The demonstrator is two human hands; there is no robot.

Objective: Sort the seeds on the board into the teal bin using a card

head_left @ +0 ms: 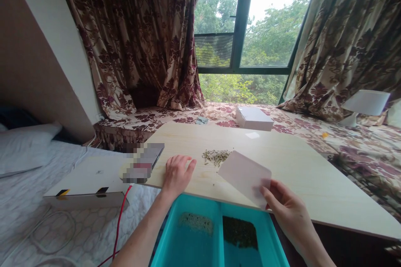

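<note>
My right hand [285, 204] pinches the lower right edge of a translucent white plastic sheet [242, 175], which is tilted over the table. Its far left corner reaches the edge of a small pile of greenish beans [216, 157] on the pale wooden table [282, 158]. My left hand [179, 171] rests on the tabletop left of the pile, thumb apart, holding nothing. Below the table's near edge sits a teal two-compartment bin [220, 233]. Pale grains [196, 222] lie in its left compartment and dark green ones [239, 232] in the right.
A partly blurred flat device [144, 162] with a red cable [120, 212] lies at the table's left edge. Beside it, a white box [90, 179] is on the bed. Another white box [254, 118] and a lamp [366, 104] stand on the window ledge.
</note>
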